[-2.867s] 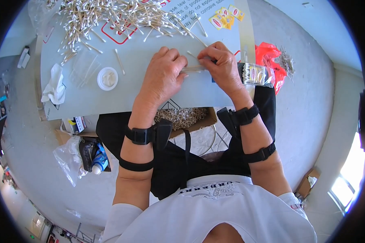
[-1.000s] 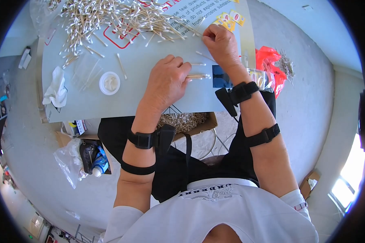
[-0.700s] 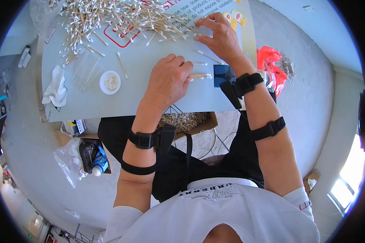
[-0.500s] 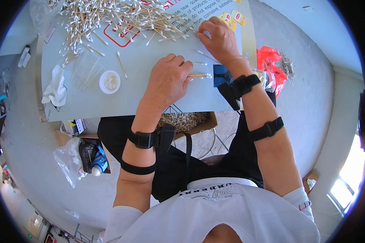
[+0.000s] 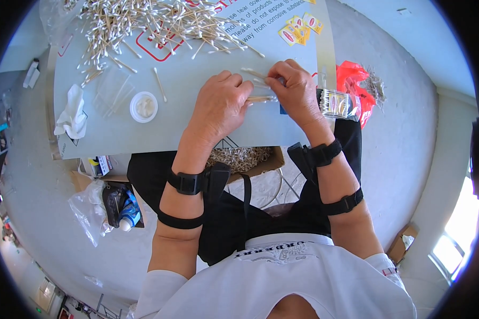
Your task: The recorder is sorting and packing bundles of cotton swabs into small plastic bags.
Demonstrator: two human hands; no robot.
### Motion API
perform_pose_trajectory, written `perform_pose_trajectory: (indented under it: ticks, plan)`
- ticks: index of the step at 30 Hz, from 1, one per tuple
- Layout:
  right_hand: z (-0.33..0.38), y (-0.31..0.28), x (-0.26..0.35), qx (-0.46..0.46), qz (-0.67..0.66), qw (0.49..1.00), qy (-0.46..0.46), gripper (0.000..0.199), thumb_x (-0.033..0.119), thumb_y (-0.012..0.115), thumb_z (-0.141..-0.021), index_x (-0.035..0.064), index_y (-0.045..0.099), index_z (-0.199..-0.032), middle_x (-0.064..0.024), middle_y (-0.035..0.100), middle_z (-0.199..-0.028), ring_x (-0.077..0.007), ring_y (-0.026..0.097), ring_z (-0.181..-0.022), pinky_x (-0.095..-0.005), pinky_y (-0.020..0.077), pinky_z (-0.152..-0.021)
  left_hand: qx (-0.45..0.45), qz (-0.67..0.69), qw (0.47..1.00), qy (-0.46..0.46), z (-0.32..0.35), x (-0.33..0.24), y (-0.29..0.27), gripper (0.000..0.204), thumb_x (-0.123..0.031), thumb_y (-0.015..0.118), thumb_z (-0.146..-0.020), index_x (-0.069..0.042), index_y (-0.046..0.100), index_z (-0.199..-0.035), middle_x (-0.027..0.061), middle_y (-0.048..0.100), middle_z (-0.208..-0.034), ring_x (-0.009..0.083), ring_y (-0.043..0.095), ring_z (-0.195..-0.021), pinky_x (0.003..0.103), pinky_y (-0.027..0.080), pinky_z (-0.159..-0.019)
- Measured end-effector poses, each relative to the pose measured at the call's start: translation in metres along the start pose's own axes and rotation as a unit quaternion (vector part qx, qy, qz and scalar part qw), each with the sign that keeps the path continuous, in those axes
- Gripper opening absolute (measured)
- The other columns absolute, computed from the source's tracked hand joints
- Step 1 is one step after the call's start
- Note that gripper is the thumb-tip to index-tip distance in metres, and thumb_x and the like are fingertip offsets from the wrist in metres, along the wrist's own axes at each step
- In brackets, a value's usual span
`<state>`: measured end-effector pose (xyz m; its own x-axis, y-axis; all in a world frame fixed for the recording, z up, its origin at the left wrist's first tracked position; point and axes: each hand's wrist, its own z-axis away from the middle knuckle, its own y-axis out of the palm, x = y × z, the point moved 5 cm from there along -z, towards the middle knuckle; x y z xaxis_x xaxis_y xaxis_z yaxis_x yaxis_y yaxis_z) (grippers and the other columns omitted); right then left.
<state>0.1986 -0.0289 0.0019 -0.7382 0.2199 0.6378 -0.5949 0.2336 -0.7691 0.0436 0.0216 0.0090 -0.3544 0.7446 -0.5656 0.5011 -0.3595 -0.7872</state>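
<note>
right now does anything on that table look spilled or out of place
The cotton swabs lie in a loose heap at the far edge of the table, with strays scattered toward the small white dish. A crumpled white tissue sits at the left. The left hand and right hand hold a neat small bundle.

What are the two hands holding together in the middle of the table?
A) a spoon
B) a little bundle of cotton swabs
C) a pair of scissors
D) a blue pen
B: the left hand and right hand pinch a small bundle of cotton swabs between them, below the big loose pile of swabs.
</note>
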Motion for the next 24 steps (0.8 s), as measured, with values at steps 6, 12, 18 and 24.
perform_pose_trajectory:
  ticks: [6,12,18,24]
  plan:
    - [-0.032,0.010,0.008,-0.092,-0.007,0.994,-0.059,0.012,0.016,0.069,-0.078,0.0059,0.064,-0.083,-0.0123,0.060,-0.083,-0.0331,0.061,-0.083,-0.0432,0.0498,-0.070,-0.019,0.002,1.000,0.014,0.000,-0.002,0.001,0.022,-0.007,0.077,-0.066,-0.005,0.059,-0.077,0.0064,0.057,-0.077,0.0269,0.057,-0.080,0.039,0.049,-0.071]
    - [-0.039,-0.002,-0.010,-0.110,0.087,0.989,-0.054,0.013,0.017,0.068,-0.079,0.0056,0.064,-0.082,-0.0128,0.060,-0.088,-0.0346,0.061,-0.084,-0.0435,0.0506,-0.072,-0.008,0.004,1.000,0.002,0.000,-0.001,0.000,0.022,-0.007,0.077,-0.067,-0.005,0.057,-0.076,0.0063,0.057,-0.076,0.0270,0.057,-0.080,0.040,0.049,-0.071]
    - [-0.001,-0.014,-0.015,-0.060,0.025,0.998,-0.007,0.007,0.011,0.066,-0.080,0.0060,0.064,-0.084,-0.0143,0.060,-0.088,-0.0357,0.061,-0.082,-0.0436,0.0505,-0.071,0.018,-0.004,1.000,-0.006,0.001,0.000,0.002,0.020,-0.007,0.076,-0.066,-0.006,0.061,-0.079,0.0066,0.060,-0.082,0.0265,0.059,-0.088,0.039,0.049,-0.076]
    - [-0.027,-0.032,-0.027,-0.179,0.024,0.984,0.001,0.010,0.011,0.068,-0.080,0.0044,0.065,-0.086,-0.0164,0.062,-0.091,-0.0355,0.063,-0.082,-0.0434,0.0508,-0.071,0.031,-0.004,0.999,-0.011,-0.001,-0.001,0.005,0.020,-0.007,0.076,-0.067,-0.006,0.061,-0.080,0.0062,0.060,-0.082,0.0264,0.058,-0.089,0.039,0.049,-0.077]
